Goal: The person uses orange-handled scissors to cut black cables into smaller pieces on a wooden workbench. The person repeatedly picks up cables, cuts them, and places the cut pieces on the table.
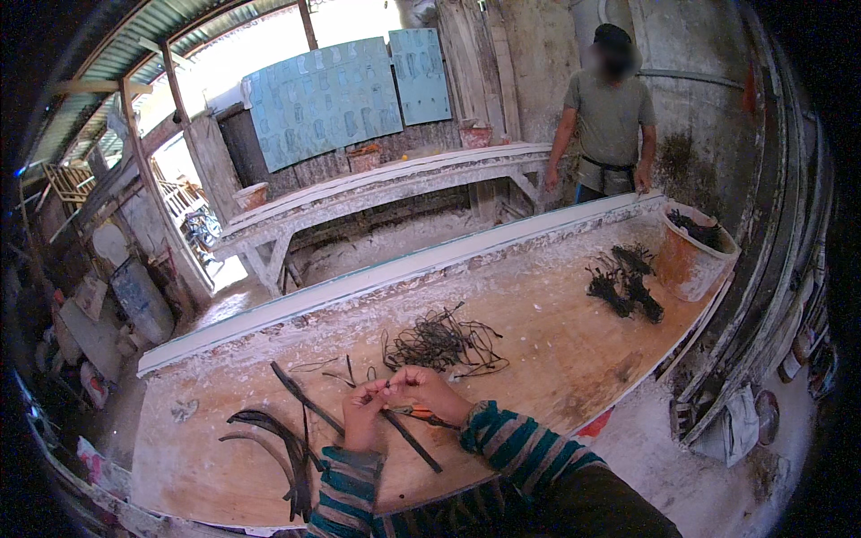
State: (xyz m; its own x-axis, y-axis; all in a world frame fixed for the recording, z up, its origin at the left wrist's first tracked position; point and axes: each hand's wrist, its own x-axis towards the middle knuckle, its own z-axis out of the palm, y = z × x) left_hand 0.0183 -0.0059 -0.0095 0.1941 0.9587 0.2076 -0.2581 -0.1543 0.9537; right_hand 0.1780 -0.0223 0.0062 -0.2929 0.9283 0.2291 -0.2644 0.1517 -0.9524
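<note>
My left hand (362, 418) and my right hand (427, 394) meet over the wooden tabletop (525, 394), fingertips pinched together. Whatever small dark piece lies between the fingertips is too small to name. An orange-handled hand tool (414, 412) shows under my right palm, apparently held by the lower fingers. A long flat black strip (414, 443) runs beneath the hands, and another black strip (300, 394) slants toward my left hand. Left of my left forearm lies a curved bunch of black strips (285, 439). Just beyond my hands sits a loose tangle of thin black cords (448, 341).
Tied black bundles (628, 282) lie at the table's far right, near an orange-brown bucket (695, 260) with dark material inside. A raised white ledge (404, 269) borders the far side. A person (610, 125) stands beyond the right end, beside a second long bench (386, 188).
</note>
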